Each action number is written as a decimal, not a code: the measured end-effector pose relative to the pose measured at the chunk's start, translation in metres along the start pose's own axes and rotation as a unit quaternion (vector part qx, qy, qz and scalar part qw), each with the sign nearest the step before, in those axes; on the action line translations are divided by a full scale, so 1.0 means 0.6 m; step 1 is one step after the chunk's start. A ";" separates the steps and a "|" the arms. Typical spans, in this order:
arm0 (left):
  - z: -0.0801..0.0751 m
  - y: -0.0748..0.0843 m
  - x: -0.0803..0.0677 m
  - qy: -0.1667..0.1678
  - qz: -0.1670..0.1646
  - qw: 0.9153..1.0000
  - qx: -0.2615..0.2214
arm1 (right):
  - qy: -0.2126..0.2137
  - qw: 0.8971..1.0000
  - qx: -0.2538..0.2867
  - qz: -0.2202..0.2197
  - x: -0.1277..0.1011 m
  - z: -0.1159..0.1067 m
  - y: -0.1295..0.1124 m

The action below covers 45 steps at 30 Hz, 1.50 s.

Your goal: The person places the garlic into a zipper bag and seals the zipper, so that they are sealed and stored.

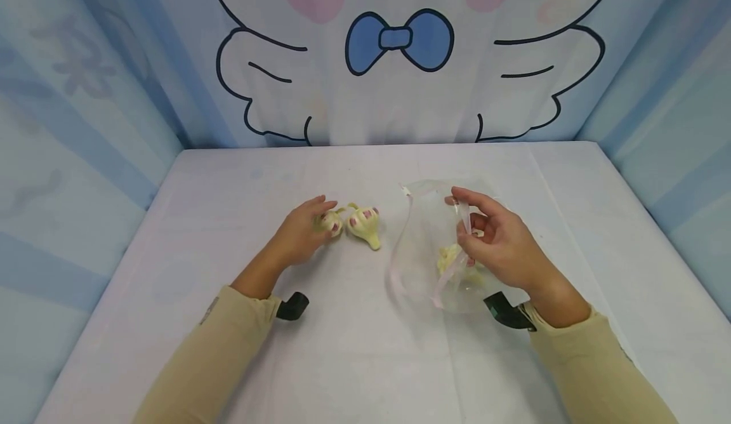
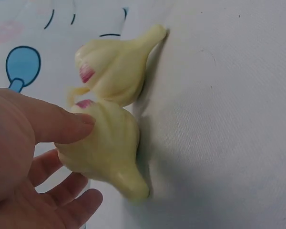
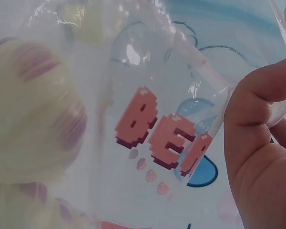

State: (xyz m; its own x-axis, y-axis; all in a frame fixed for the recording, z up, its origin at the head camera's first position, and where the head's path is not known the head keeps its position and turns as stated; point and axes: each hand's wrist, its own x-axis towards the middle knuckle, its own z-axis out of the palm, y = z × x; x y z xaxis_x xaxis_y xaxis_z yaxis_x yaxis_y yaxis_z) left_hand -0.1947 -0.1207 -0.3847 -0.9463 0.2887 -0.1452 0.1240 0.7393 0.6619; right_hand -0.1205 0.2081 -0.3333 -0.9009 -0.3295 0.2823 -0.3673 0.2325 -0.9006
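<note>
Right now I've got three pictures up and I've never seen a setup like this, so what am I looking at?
There's no machine here, just a person's bare left hand and right hand. The wide picture is taken from the head, looking forward and down; the two close-ups come from the left and right wrists. On the white table, the left hand holds one bulb, shaped like garlic, between thumb and fingers. A second bulb lies right beside it. The right hand pinches the edge of a clear bag, and more bulbs show through its plastic.
</note>
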 end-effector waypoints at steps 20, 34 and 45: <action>0.004 -0.009 -0.009 -0.007 -0.054 0.998 -0.014 | 0.002 1.000 0.010 0.010 -0.003 0.001 -0.001; 0.000 -0.022 -0.012 -0.071 -0.020 0.997 0.026 | 0.002 1.000 0.005 0.006 -0.004 0.001 0.002; -0.017 -0.009 -0.028 -0.097 -0.009 0.995 0.037 | 0.001 1.000 0.008 0.002 -0.002 0.000 0.002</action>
State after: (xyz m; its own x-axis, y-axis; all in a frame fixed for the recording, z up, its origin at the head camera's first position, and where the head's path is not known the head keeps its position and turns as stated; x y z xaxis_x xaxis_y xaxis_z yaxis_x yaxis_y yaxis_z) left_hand -0.1827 -0.1358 -0.3781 -0.8740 0.3820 -0.3005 0.1366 0.7864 0.6024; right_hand -0.1200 0.2084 -0.3349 -0.9033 -0.3260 0.2788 -0.3593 0.2201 -0.9069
